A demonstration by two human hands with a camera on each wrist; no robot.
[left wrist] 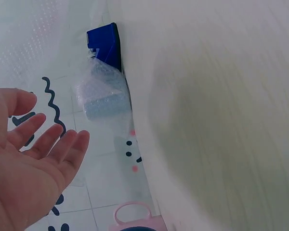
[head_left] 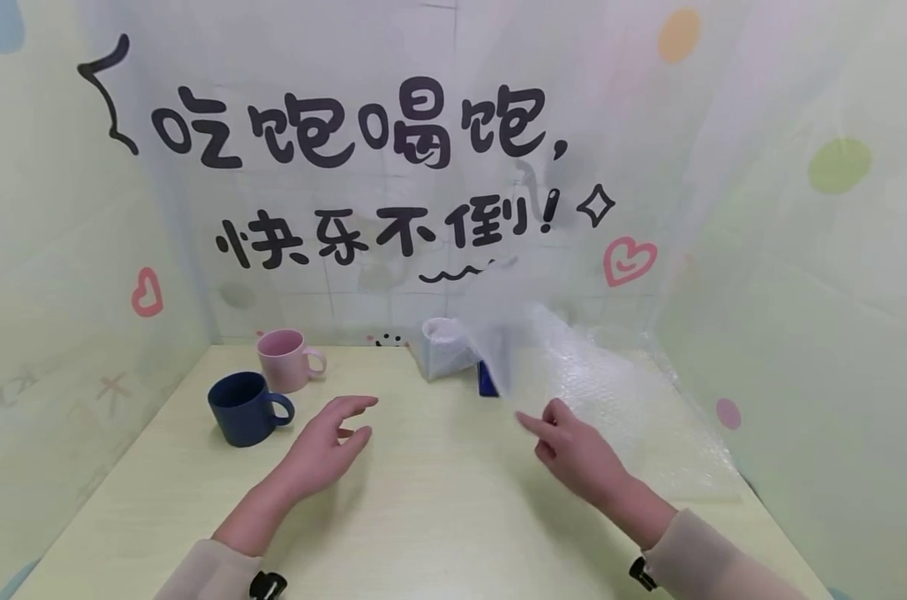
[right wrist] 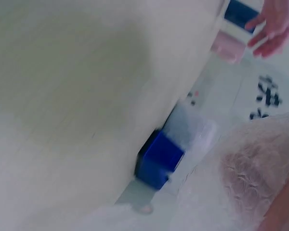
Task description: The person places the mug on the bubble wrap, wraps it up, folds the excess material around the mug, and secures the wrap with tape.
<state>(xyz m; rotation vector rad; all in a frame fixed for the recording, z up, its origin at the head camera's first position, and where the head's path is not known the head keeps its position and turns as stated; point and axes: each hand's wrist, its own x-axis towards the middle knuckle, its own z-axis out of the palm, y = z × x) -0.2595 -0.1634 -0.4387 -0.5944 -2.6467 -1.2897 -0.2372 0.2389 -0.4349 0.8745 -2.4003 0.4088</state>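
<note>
Bubble wrap (head_left: 588, 379), head view: spread over the R part of the surface (head_left: 408, 517), from the back edge down twd the R edge, w/ a blurred flap raised nr the back edge. The flap's edge appears to be pinched in the R grip (head_left: 581, 454); exact contact is blurred. L grip (head_left: 322, 454) is held over the surface, fingers loosely curved, nothing in it. Navy mug (head_left: 243, 408) & pink mug (head_left: 283, 360) are set nr the L edge; wrapped item (head_left: 442, 354) & blue object (head_left: 488, 380) at the back edge, the latter partly hidden by the flap.

L wrist view: palm is seen bare, fingers parted; prob. best used as a 2nd hold on the flap's free corner, so the sheet can be laid flat.

R wrist view: R grip is partly covered by wrap. Blue object is seen just beside wrapped item, so the flap should be drawn slowly & kept clear of both, else they could be dragged.
</note>
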